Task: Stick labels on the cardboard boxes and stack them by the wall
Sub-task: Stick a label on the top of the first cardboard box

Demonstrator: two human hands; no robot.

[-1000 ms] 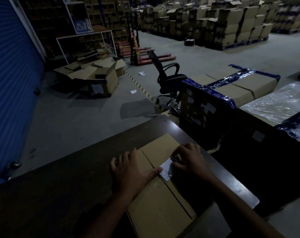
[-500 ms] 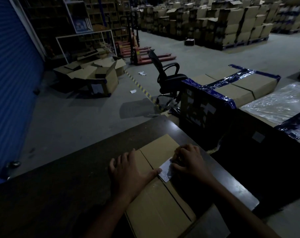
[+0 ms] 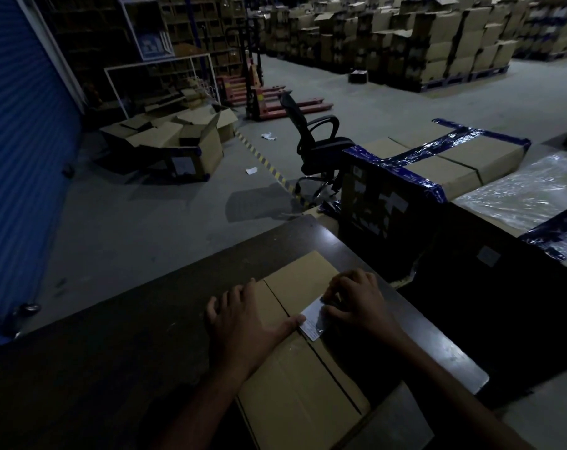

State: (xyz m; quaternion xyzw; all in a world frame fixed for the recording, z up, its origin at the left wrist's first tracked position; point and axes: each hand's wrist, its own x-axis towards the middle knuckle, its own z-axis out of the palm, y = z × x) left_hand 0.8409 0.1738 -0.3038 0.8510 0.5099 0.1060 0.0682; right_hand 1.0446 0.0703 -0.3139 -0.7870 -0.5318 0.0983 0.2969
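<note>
1. Cardboard box [image 3: 295, 378] lies flat on the dark table [image 3: 113, 352], directly under both hands; its centre seam runs diagonally out from beneath the left thumb.
2. Left hand [image 3: 243, 323]: palm down on the box's left flap, fingers spread and straight, thumb tip touching the near-left edge of the label [image 3: 313, 318].
3. Label: small, white, lying across the seam between the left thumb and the right fingertips.
4. Right hand [image 3: 356, 303]: fingers bent, tips pressing on the label's far-right edge. Cannot tell whether they pinch a corner or only press it flat.
5. Beyond the right fingers, off the table edge: a large carton bound with blue tape [image 3: 438, 164], and a plastic-wrapped load [image 3: 529, 190] to its right.
6. Past the fingertips of both hands, on the floor: a black office chair [image 3: 317, 147] beside a yellow-black striped floor line [image 3: 269, 164].
7. Further out, left of the left fingers: opened cartons [image 3: 178, 138] and a blue roller shutter [image 3: 19, 151].
8. Farthest: a red pallet jack [image 3: 269, 99] and stacked boxes on pallets [image 3: 438, 40].
</note>
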